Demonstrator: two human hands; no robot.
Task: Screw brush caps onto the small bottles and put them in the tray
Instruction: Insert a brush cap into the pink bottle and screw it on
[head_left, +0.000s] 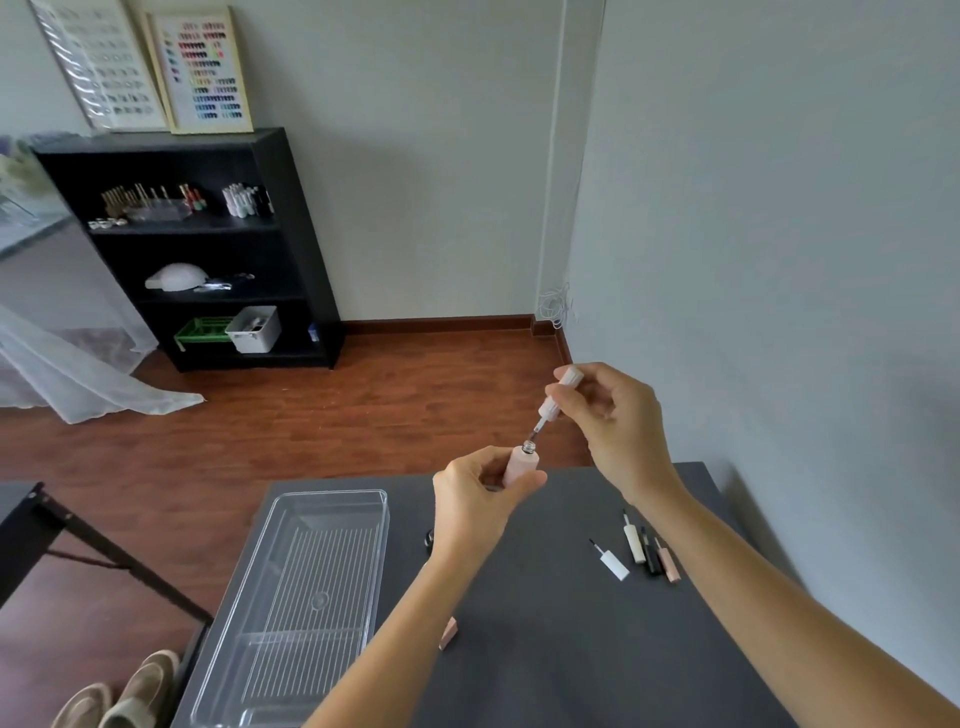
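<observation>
My left hand (475, 499) grips a small pink bottle (521, 463) upright above the far edge of the dark table (571, 649), its threaded neck open. My right hand (610, 415) holds a pale brush cap (558, 392) tilted above it, with the brush tip just at the bottle's mouth. A clear plastic tray (306, 603) lies to the left on the table and holds nothing. Several loose brush caps (641, 551) in white, cream, black and pink lie to the right under my right forearm. A pink bottle (448, 633) peeks out beside my left forearm.
A small dark object (429, 538) sits on the table behind my left wrist. A grey wall runs close along the right side. A black shelf unit (208, 249) stands across the wooden floor. Shoes (119, 696) show at the lower left.
</observation>
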